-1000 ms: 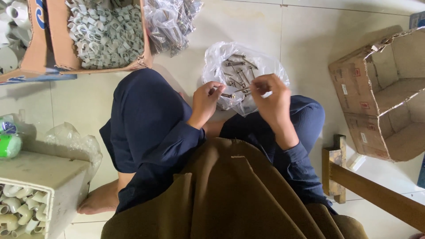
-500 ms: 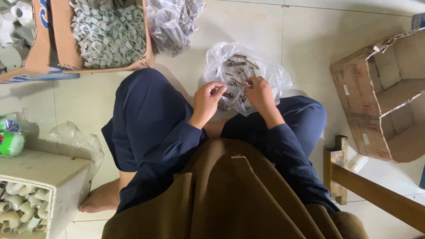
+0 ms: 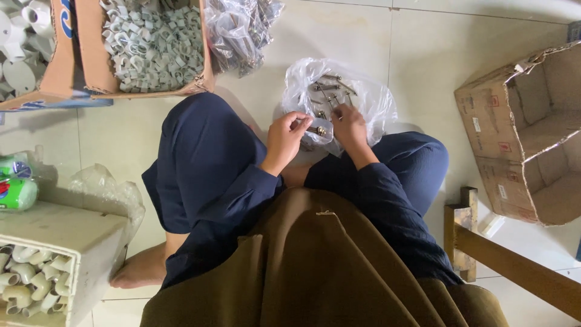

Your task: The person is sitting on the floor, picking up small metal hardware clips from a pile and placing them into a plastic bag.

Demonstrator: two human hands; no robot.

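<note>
**Hands at work over a bag of bolts on a tiled floor**

Pale floor tiles (image 3: 339, 36) are filling the background as a person in dark blue trousers and a brown top is sitting cross-legged, seen from above. Lying on the tiles just in front of the knees is a clear plastic bag (image 3: 369, 100), open and holding a loose heap of metal bolts (image 3: 327, 91). The left hand (image 3: 284, 139) is gripping a single bolt (image 3: 316, 129) between pinched thumb and fingers, holding it at the near edge of the bag. The right hand (image 3: 350, 124) is reaching into the bag with its fingers curled down among the bolts; whether it is gripping one cannot be told, since the fingertips are hidden behind the back of the hand.

Standing at upper left is a cardboard box (image 3: 91, 66) packed with small grey plastic clips (image 3: 151, 45), and just beside it a second clear bag (image 3: 239, 27) appears to be holding more clips and hardware. An empty cardboard carton (image 3: 520, 133) is lying on its side at right, well apart from the hands. A white crate (image 3: 66, 233) of pale pipe elbows (image 3: 30, 284) is sitting at lower left, near a bare foot (image 3: 139, 272).
</note>
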